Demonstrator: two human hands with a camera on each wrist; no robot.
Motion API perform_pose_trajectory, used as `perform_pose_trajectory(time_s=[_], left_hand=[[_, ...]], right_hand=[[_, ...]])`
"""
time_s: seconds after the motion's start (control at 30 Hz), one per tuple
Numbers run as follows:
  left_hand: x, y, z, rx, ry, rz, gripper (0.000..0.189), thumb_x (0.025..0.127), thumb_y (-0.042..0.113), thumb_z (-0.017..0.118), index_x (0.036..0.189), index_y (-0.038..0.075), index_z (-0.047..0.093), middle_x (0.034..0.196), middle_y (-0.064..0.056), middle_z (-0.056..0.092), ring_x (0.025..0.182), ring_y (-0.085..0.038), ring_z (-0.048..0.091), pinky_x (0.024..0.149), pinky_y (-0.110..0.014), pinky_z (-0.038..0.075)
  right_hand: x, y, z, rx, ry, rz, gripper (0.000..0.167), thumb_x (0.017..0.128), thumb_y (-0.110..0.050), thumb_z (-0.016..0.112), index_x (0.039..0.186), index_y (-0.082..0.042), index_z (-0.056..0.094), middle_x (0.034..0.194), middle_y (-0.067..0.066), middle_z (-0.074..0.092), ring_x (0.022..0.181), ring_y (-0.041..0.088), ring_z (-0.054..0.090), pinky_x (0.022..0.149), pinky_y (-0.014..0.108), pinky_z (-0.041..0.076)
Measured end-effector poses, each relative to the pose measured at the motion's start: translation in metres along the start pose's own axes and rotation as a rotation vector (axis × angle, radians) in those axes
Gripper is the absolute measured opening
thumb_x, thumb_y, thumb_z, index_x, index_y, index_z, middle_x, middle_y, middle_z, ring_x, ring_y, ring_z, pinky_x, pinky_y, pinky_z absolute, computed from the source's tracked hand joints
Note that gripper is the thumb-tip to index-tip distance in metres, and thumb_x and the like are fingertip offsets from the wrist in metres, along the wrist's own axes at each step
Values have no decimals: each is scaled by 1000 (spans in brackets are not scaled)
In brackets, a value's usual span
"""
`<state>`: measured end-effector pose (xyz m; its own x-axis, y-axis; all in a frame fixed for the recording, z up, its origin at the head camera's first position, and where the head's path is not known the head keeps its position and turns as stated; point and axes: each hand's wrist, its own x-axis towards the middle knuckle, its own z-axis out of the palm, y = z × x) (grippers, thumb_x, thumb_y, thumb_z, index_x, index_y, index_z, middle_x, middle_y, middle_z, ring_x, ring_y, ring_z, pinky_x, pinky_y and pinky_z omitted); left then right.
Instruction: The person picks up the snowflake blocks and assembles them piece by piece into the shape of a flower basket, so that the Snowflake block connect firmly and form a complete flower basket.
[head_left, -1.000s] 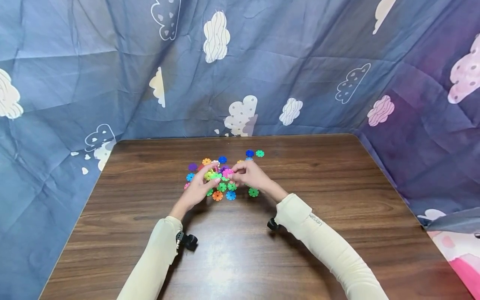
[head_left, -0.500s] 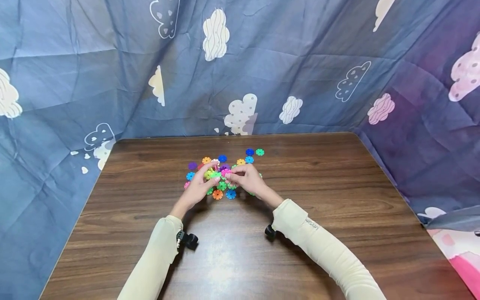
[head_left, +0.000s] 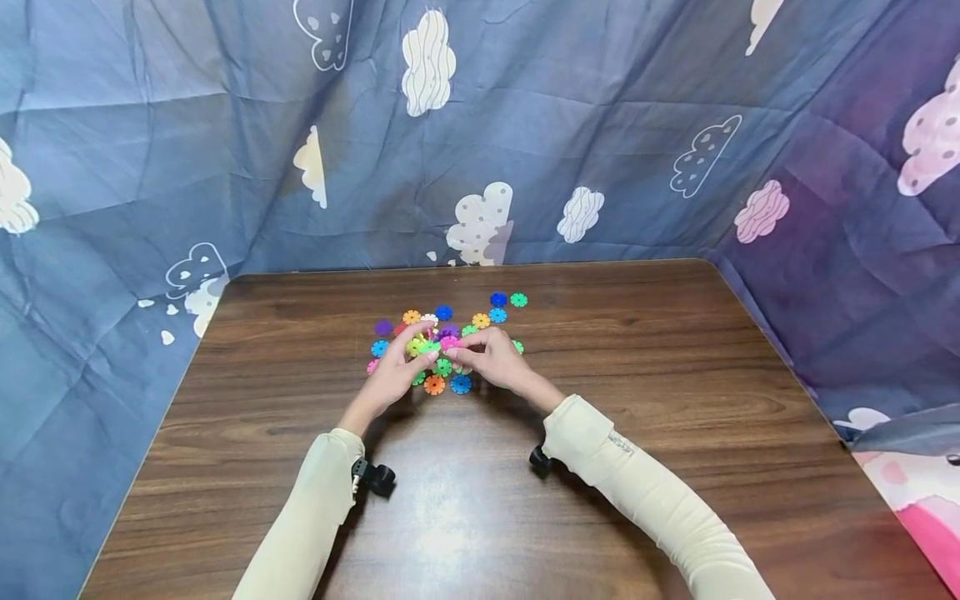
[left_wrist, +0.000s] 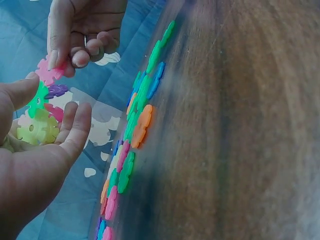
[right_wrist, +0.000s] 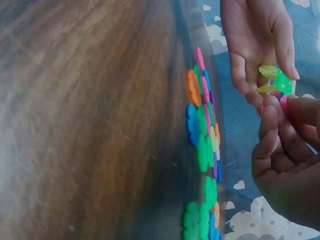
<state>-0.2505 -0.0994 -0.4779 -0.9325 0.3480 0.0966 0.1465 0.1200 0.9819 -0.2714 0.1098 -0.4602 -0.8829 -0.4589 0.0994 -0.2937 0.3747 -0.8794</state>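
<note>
In the head view my left hand (head_left: 390, 372) holds a small cluster of joined, notched snowflake discs above the table. The left wrist view shows its yellow disc (left_wrist: 37, 129), green disc (left_wrist: 38, 100) and purple disc (left_wrist: 57, 90), with the thumb at the green one. My right hand (head_left: 497, 358) pinches a pink snowflake disc (left_wrist: 48, 74) between thumb and fingers, right at the green disc's edge. From the right wrist, the green disc (right_wrist: 284, 83) shows between both hands, while the pink one is mostly hidden by fingers.
Several loose snowflake discs lie flat under and around the hands, among them an orange disc (head_left: 434, 384), a blue disc (head_left: 461, 383) and a dark blue disc (head_left: 498, 299). The wooden table (head_left: 442, 500) ends at a patterned cloth (head_left: 525, 83) behind.
My right hand has moved slightly left, bringing the pink snowflake disc up to the green disc of the cluster. My left hand has stayed nearly in place, still holding the cluster.
</note>
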Motion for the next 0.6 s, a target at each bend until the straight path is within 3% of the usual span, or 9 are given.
perform_pose_trajectory(time_s=[0.17, 0.33, 0.6], left_hand=[[0, 0, 0, 20, -8, -18, 51, 103, 12, 54, 151, 8, 37, 160, -17, 31, 111, -49, 61, 100, -55, 50], [-2, 1, 0, 53, -13, -35, 53, 103, 14, 55, 153, 10, 36, 160, -16, 32, 109, -46, 63, 100, -54, 50], [-2, 2, 0, 67, -13, -15, 53, 102, 11, 54, 152, 7, 36, 158, -22, 32, 105, -47, 63, 98, -51, 51]], right_hand=[[1, -3, -5, -135, -22, -40, 27, 97, -19, 67, 83, 4, 74, 72, 18, 70, 67, 30, 66, 61, 25, 52], [1, -8, -9, -241, -35, -88, 29, 97, -20, 66, 76, -1, 72, 59, -2, 57, 56, 9, 47, 54, 21, 38], [-1, -11, -10, -255, -61, -104, 30, 97, -19, 65, 74, 0, 70, 59, -6, 51, 54, 6, 42, 50, 20, 34]])
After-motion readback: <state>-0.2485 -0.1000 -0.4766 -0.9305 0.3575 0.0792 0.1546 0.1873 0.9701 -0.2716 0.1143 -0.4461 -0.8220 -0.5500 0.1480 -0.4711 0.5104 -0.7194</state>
